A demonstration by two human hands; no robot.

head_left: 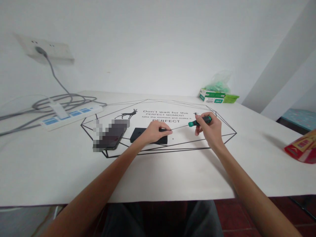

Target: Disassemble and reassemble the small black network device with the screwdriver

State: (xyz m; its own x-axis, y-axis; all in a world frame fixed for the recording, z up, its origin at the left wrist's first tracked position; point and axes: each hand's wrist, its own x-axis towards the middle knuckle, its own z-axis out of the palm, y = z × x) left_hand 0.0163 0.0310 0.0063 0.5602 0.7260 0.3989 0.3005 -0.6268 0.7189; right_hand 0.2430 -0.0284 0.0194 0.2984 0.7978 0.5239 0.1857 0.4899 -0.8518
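Observation:
My right hand (209,130) is closed round the green handle of a small screwdriver (197,123), whose thin shaft points left. My left hand (155,131) rests on a flat black box (138,135) and pinches at the screwdriver's tip with thumb and forefinger; what sits between the fingers is too small to make out. A tiny dark speck (172,139) lies on the table between the two hands. Both hands are over the printed geometric design on the white table (172,171).
A dark phone (112,138), partly blurred out, lies left of the black box. A white power strip (71,115) with grey cables sits at the far left. A green and white box (212,96) stands at the back. A red packet (302,148) is at the right edge.

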